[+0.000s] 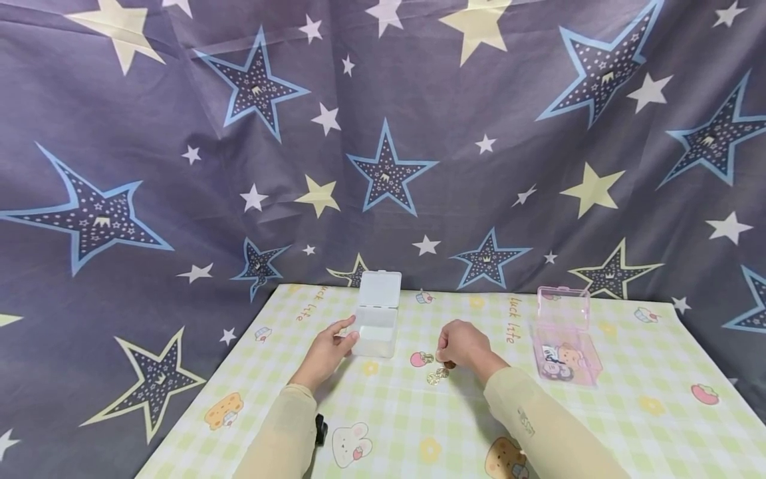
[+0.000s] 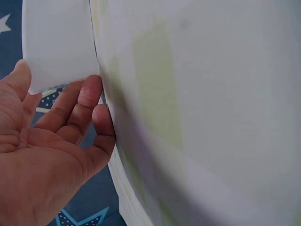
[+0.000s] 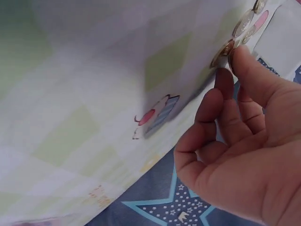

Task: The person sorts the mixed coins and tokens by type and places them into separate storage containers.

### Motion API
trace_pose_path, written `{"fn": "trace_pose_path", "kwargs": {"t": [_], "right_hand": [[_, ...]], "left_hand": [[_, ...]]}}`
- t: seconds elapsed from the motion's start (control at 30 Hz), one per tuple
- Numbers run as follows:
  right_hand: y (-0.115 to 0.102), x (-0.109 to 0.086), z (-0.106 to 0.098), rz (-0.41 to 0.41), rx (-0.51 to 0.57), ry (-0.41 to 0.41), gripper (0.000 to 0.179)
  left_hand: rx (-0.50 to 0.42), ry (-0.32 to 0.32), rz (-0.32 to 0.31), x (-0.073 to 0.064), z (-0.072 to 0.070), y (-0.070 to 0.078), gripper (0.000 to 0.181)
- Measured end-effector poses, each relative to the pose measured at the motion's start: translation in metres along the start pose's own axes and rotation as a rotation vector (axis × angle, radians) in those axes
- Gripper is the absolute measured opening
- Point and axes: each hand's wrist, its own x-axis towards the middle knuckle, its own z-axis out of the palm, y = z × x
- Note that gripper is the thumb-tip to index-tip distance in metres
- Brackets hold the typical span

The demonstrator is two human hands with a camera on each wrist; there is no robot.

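Note:
A translucent white plastic box (image 1: pixel 376 340) stands on the table with its lid raised. My left hand (image 1: pixel 328 349) is at the box's left side, its fingers loosely bent and touching the wall. In the left wrist view, the thumb and fingertips of this left hand (image 2: pixel 56 127) meet the white box (image 2: pixel 59 44) near one corner. To the right, my right hand (image 1: pixel 463 347) pinches a coin (image 3: pixel 231 60) between thumb and finger, close to the tabletop. Several gold-coloured coins (image 1: pixel 433 379) lie beside that hand; in the right wrist view more coins (image 3: pixel 243 23) show past the thumb.
A clear pink box (image 1: pixel 565 356) with its lid up stands at the right. The table wears a green-and-white checked cloth (image 1: pixel 389 432) with printed cartoons. Behind it hangs a dark star-patterned curtain (image 1: pixel 413 226).

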Motion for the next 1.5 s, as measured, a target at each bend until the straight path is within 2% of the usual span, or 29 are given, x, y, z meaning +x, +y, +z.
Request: {"fn": "trace_pose_path", "kwargs": {"t": [0.17,0.33,0.57,0.73,0.97,1.3,1.5], "right_hand": [[-0.001,-0.002,0.001,-0.058,-0.032,0.018,0.023],[0.003,-0.007,-0.001,-0.152,-0.051,0.038,0.02],[0.011,-0.012,-0.003,-0.269,-0.069,0.026,0.018],[0.017,-0.011,-0.005,-0.275,-0.022,0.022,0.016],[0.022,-0.003,-0.008,-0.224,0.076,0.059,0.008],[0.019,0.001,-0.017,-0.192,0.299,0.07,0.012],[0.016,0.003,-0.018,-0.182,0.357,0.088,0.016]], "left_hand": [[0.006,-0.004,-0.01,0.0,0.0,-0.002,0.054],[0.0,-0.016,-0.017,0.0,0.001,-0.004,0.054],[-0.001,-0.023,0.006,0.0,0.0,-0.005,0.055],[-0.005,-0.017,0.006,0.0,0.0,-0.005,0.055],[-0.007,-0.019,0.02,0.001,-0.001,-0.006,0.056],[-0.012,-0.017,0.025,0.002,-0.001,-0.007,0.055],[-0.008,-0.015,0.022,0.002,-0.001,-0.006,0.055]]}}
